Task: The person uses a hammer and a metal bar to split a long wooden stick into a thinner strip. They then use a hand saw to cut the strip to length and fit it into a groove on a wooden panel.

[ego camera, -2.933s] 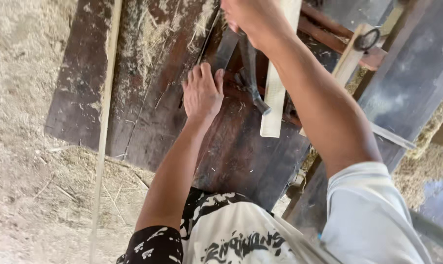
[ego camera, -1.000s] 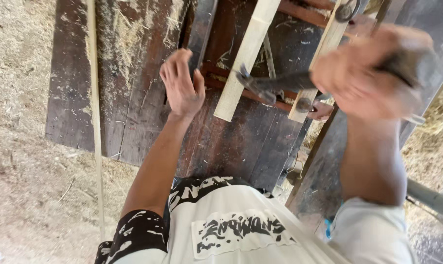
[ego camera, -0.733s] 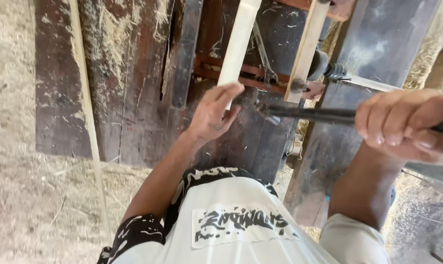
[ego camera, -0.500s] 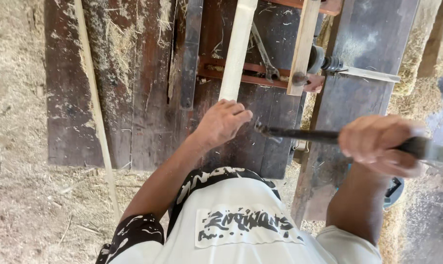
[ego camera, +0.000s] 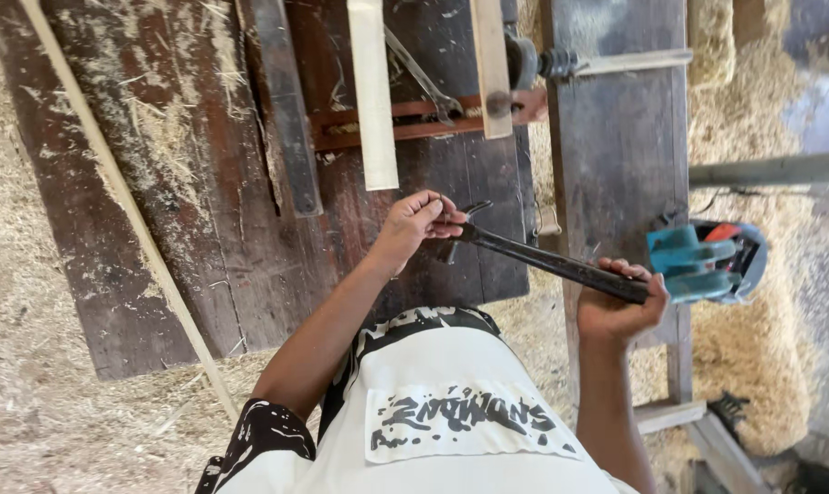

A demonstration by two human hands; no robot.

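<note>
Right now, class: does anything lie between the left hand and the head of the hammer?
Nothing visible does. The left hand already touches the hammer at its head, while the right hand grips the handle.

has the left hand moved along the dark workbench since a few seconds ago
Yes. The left hand has come back from beside the pale wooden strip, toward the workbench's near edge, meeting the hammer head.
</note>
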